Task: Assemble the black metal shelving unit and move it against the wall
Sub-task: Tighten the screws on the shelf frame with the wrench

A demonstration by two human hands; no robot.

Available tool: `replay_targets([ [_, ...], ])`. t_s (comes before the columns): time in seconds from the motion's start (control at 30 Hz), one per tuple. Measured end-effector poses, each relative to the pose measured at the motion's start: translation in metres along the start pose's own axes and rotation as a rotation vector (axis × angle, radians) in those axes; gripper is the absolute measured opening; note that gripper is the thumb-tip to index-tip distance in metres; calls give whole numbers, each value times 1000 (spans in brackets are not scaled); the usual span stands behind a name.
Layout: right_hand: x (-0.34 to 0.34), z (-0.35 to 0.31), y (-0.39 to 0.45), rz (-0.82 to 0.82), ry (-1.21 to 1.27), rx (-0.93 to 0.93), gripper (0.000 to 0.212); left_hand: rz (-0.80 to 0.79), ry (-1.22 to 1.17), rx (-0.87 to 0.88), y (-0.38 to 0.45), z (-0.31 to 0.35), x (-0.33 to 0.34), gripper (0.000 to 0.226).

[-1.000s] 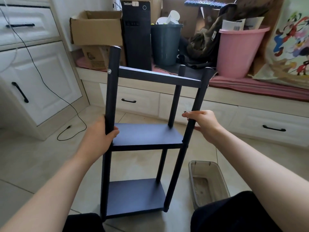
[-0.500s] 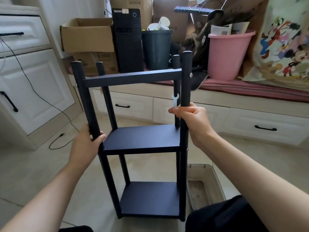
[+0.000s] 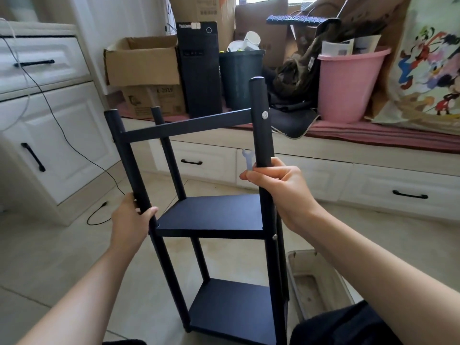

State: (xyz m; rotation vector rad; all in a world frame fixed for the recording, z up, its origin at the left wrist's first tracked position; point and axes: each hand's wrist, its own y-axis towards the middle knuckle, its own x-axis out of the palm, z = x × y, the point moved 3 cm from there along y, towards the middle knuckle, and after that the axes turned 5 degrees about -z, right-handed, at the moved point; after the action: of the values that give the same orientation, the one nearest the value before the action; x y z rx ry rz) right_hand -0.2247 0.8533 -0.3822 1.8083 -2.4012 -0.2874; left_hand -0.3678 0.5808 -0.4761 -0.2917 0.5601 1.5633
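Black shelf [image 3: 211, 215] standing upright on the tile floor [image 3: 49, 245], right between both hands and tilted a bit in the shot. Left hand [image 3: 129, 220] wrapped around the near left post [image 3: 129, 165], just above the middle board, fingers curled round it. Right hand [image 3: 278, 185] gripping the near right post [image 3: 261, 125] a little higher up, fingers closed round it, with a small white wrench [image 3: 247, 158] pinched against the post and poking up past the fingertips. Top crossbar [image 3: 186, 125] running between the two near posts, silver bolt head showing on the right one. Middle and bottom boards in place. Behind: white drawers [image 3: 398, 192] under a window seat piled with a cardboard box [image 3: 142, 63], PC tower [image 3: 199, 68], dark bin [image 3: 239, 75], pink bucket [image 3: 348, 85]. Beige tray [image 3: 316, 282] on the floor just right of the shelf.
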Motion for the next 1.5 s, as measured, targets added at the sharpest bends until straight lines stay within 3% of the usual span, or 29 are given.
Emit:
replay_targets([
  [0.23, 8, 8, -1, 13, 36, 33, 9, -14, 2, -11, 6, -8, -1, 17],
  [0.43, 15, 9, -2, 53, 89, 37, 12, -145, -195, -54, 9, -7, -5, 33],
  [0.5, 18, 8, -2, 73, 104, 33, 12, -195, -138, -33, 8, -2, -2, 46],
  [0.6, 24, 7, 0, 105, 140, 39, 13, -254, 25, -45, 3, 13, 8, 86],
  [0.67, 27, 6, 2, 101, 161, 44, 14, -294, 146, 51, -6, 32, 16, 98],
  [0.77, 33, 4, 6, 77, 140, 49, 11, -545, 179, 240, -29, 57, 34, 96],
  [0.83, 37, 4, 11, 56, 104, 43, 9, -784, 202, 241, -51, 61, 47, 99],
  [0.9, 40, 5, 17, 22, 81, 47, 11, -897, 285, 250, -66, 60, 55, 103],
  [1.2, 54, 9, 36, -44, 48, 29, 8, -821, 573, 412, -61, 70, 53, 100],
  [1.3, 61, 9, 42, -73, 3, 7, 9, -807, 543, 353, -55, 69, 47, 98],
  [1.5, 77, 10, 49, -93, -27, -28, 15, -780, 285, 104, -46, 71, 39, 68],
])
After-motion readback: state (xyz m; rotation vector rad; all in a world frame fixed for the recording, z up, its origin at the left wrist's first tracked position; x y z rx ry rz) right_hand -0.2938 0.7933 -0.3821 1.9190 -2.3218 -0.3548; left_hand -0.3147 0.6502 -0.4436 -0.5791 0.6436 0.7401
